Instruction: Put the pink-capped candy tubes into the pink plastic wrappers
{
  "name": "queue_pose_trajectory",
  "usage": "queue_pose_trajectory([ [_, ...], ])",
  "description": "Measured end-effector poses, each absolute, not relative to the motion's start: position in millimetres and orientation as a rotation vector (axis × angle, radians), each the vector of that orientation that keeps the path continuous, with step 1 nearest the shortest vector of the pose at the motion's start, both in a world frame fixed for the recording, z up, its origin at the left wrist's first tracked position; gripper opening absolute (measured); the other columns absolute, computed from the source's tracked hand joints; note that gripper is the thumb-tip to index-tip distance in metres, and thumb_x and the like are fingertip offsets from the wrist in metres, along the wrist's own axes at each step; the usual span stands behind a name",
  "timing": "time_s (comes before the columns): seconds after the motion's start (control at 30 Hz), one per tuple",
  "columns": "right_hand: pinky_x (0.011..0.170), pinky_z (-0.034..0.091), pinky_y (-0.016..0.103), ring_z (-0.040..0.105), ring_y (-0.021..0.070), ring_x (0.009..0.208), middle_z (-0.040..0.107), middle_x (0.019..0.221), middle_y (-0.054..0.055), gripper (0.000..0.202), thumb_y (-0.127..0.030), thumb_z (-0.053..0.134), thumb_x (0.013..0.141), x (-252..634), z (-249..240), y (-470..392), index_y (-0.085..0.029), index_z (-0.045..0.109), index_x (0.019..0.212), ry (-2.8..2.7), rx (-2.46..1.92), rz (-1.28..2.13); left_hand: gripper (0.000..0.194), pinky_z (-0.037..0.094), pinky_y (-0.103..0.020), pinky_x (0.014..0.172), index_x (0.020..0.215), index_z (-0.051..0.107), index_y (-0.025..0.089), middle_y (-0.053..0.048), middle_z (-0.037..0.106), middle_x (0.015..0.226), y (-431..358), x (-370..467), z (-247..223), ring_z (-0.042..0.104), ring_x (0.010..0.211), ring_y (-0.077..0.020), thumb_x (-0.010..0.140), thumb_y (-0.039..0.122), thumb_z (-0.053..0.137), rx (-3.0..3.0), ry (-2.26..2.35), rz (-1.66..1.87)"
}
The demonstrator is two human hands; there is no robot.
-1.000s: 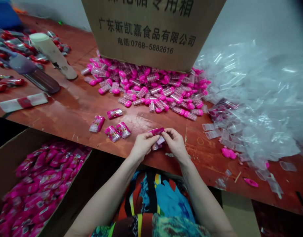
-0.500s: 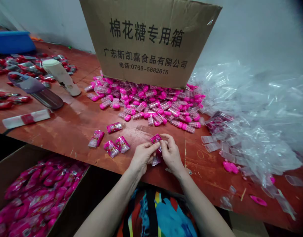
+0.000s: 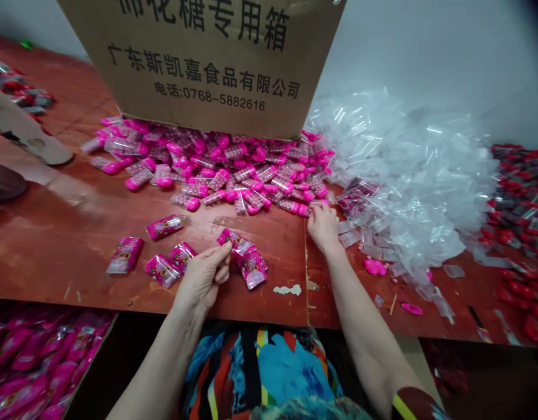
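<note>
My L hand [image 3: 212, 268] pinches a pink packet [image 3: 238, 242] by one end, above/on the worktop [image 3: 269, 312]; prob. light, soft, slick film, so best held at that flat end. My R hand [image 3: 324, 226] is at the near R edge of the tube pile [image 3: 219, 179]; can't tell if gripping. Tubes: pink-capped, clear, w/ pale pink beads; est. stiff, smooth, light; hold mid-body. Cardboard box [image 3: 199, 70] behind, contents hidden. Lower L: pink bags [image 3: 28, 356], boxed.
</note>
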State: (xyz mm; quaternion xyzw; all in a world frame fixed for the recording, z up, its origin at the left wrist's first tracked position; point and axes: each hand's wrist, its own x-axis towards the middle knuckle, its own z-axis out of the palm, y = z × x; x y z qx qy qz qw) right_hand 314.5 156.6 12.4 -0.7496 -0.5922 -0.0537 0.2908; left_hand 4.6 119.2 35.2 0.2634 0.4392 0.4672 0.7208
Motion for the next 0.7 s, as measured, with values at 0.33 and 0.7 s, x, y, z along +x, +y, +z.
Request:
queue_pose_trajectory([
  [0.33,0.096,0.044,0.052,0.057,0.0348,0.107,0.071,0.111,0.015,0.026,-0.028,0.065,0.091,300,-2,115,-0.019,0.067,0.116,-1.672,-2.029,0.038,0.034,0.021,-0.018,0.038,0.062,0.064,0.012,0.001,0.057,0.059,110,19,28,0.034,0.037,-0.0001,0.071,0.029,0.092,0.507,0.892,1.048],
  [0.7,0.089,0.055,0.038,0.066,0.0221,0.104,0.070,0.123,0.006,0.045,-0.042,0.077,0.090,238,-3,55,-0.029,0.064,0.131,-1.135,-1.293,0.905,0.029,0.023,-0.017,0.038,0.066,0.063,0.012,0.002,0.059,0.060,95,25,30,0.032,0.038,0.0002,0.080,0.025,0.086,0.388,0.850,1.070],
])
